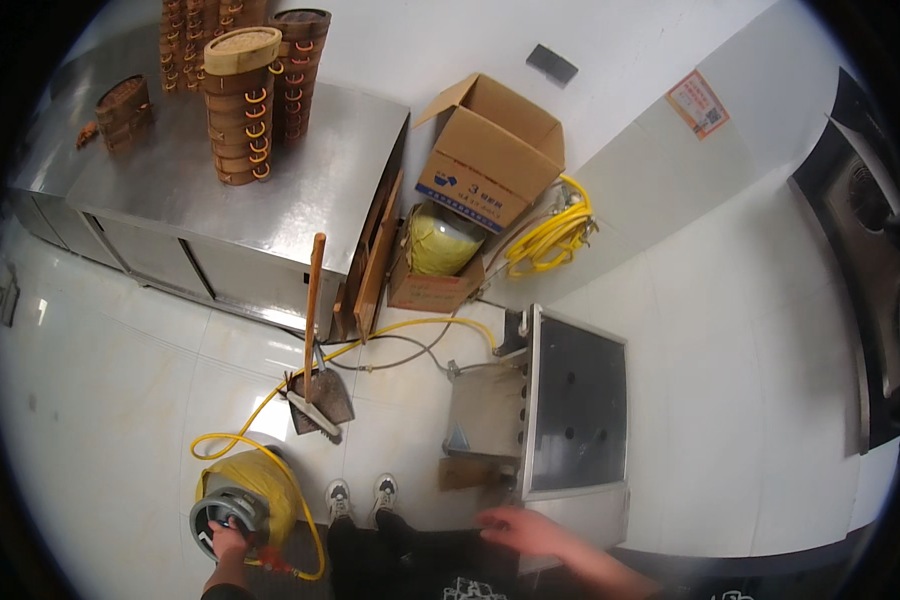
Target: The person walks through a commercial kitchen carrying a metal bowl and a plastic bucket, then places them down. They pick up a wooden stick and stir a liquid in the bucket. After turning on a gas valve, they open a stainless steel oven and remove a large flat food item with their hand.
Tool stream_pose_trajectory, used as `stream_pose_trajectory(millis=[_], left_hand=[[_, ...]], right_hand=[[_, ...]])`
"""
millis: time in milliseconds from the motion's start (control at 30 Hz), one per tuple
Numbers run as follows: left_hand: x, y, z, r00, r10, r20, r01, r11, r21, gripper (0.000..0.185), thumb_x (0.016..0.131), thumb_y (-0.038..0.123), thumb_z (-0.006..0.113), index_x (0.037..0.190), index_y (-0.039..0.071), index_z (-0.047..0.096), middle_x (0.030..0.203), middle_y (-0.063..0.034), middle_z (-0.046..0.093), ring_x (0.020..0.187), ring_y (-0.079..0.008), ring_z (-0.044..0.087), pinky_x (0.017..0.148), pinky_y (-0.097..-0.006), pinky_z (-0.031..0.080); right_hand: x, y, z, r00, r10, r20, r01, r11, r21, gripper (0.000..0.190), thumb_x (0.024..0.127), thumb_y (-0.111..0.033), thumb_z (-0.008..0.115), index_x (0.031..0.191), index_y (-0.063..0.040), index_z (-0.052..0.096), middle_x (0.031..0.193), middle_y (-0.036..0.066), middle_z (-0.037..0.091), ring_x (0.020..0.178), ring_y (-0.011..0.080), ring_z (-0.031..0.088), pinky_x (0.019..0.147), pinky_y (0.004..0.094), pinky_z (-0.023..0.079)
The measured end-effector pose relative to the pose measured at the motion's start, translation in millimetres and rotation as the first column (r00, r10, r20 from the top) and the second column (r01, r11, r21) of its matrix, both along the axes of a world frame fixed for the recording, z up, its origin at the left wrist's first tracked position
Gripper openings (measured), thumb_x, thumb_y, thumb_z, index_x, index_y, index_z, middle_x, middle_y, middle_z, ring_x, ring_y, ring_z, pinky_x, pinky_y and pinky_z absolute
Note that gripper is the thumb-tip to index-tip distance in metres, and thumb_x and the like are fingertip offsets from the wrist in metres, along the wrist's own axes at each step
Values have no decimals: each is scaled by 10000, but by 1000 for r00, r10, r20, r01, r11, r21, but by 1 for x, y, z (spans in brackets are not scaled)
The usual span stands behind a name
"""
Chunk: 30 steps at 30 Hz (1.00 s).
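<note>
My left hand (227, 537) reaches into the grey metal collar (232, 504) on top of a gas cylinder (262, 480) with a yellow body or cover; its fingers are at the valve, partly hidden. A red fitting (271, 559) lies beside that hand, joined to a yellow hose (313, 517) that loops over the floor. My right hand (514, 527) is held out over the near left corner of a steel appliance with a dark top (579, 409), its fingers loosely extended and blurred, with nothing seen in them.
A dustpan (334, 394) and a wooden-handled brush (315, 315) stand on the floor ahead. Bamboo steamers (240, 120) are stacked on a steel cabinet (337, 172). Cardboard boxes (487, 150), wooden boards (379, 262) and a coiled yellow hose (551, 240) are by the wall. Hoses cross the floor.
</note>
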<state>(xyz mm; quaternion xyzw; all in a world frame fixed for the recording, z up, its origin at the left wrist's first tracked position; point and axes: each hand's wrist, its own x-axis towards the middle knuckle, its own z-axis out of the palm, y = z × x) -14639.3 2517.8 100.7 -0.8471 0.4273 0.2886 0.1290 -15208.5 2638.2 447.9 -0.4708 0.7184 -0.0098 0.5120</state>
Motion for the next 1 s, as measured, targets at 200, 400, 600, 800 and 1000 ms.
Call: stream_pose_trajectory(millis=[200, 400, 600, 800, 1000], left_hand=[[20, 1, 11, 836, -547, 38, 547, 827, -134, 669, 815, 283, 761, 1340, -8, 467, 1375, -242, 489, 1303, -418, 473, 995, -497, 499], [15, -9, 17, 850, -518, -99, 481, 838, -258, 312, 837, 196, 690, 1117, 67, 638, 1100, -185, 648, 1025, -389, 647, 885, -507, 527], [18, -10, 5, 887, -462, -11, 455, 876, -162, 441, 831, 245, 711, 1162, 0, 552, 1068, -248, 666, 970, -419, 677, 841, -497, 560], [27, -21, 9, 811, -582, -59, 570, 809, -140, 494, 772, 248, 763, 1148, 3, 556, 1012, -262, 685, 959, -424, 684, 851, -506, 563], [-1, -18, 27, 960, -279, -18, 273, 951, -147, 317, 807, 179, 720, 1052, 0, 629, 969, -262, 711, 949, -455, 685, 852, -535, 553]], right_hand=[[1, 8, -4, 1000, 3, -10, -2, 998, 57, 479, 984, -406, 631, 1341, -86, 617, 1236, 167, 666, 1130, 305, 662, 964, 396, 522], [3, 1, -10, 998, 48, -34, -43, 991, 129, 479, 985, -392, 636, 1352, -85, 605, 1242, 167, 665, 1154, 307, 654, 988, 395, 514], [6, -14, -8, 997, 71, -21, -68, 991, 119, 470, 991, -387, 635, 1346, -81, 610, 1234, 164, 666, 1136, 306, 656, 977, 392, 515], [-4, -13, -9, 1000, 12, -20, -10, 996, 89, 474, 989, -389, 640, 1335, -66, 614, 1204, 163, 673, 1109, 295, 658, 958, 386, 516], [-4, -14, -22, 997, 83, 7, -83, 986, 143, 472, 989, -386, 639, 1338, -68, 611, 1205, 158, 673, 1120, 295, 657, 973, 388, 510]])
